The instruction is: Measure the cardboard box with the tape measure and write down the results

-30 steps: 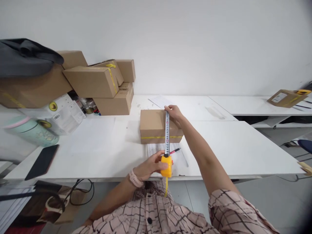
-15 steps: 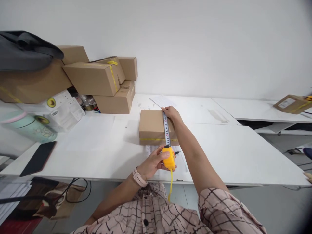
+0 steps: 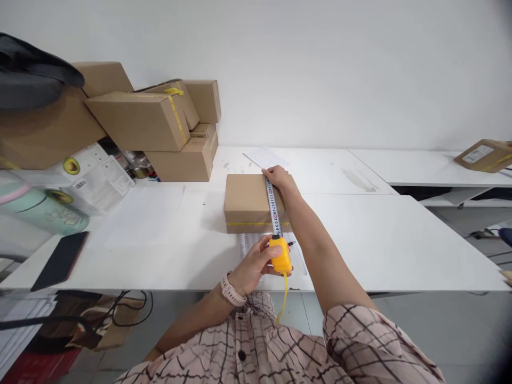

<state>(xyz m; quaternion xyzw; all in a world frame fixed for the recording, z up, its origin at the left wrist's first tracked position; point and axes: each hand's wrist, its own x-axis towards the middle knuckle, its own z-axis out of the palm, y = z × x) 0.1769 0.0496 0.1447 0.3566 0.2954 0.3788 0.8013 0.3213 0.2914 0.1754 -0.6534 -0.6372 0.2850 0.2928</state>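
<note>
A bare white wall [image 3: 320, 69] rises behind my white table [image 3: 380, 240], where cardboard boxes [image 3: 136, 120] stand stacked at the left, a dark padded item [image 3: 36, 77] atop the largest. My plaid shirt [image 3: 248, 357] fills the foreground. Below the stack sits a white carton [image 3: 96, 184] printed with avocados. Before me, near the table's front edge, a closed brown box [image 3: 246, 192] rests flat, a yellow strip [image 3: 244, 224] along its near side. At far left, a tilted mint-green bottle [image 3: 50, 210] leans beside the carton, near a flat black slab [image 3: 60, 260]. My right hand [image 3: 282, 181], nearly closed, pinches the far end of a printed metal blade [image 3: 272, 208] at the box's back edge; the exact hold of the hidden fingertips I cannot tell. My left hand [image 3: 256, 264] curls around a yellow tape measure [image 3: 281, 257], thumb across its case, in front of the box's near side. Between the two hands the blade runs straight over the box top; whether it touches all along, I cannot tell. A pale pink watch [image 3: 232, 290] circles my left wrist, and a pen's dark tip [image 3: 292, 244] shows just right of the case.
</note>
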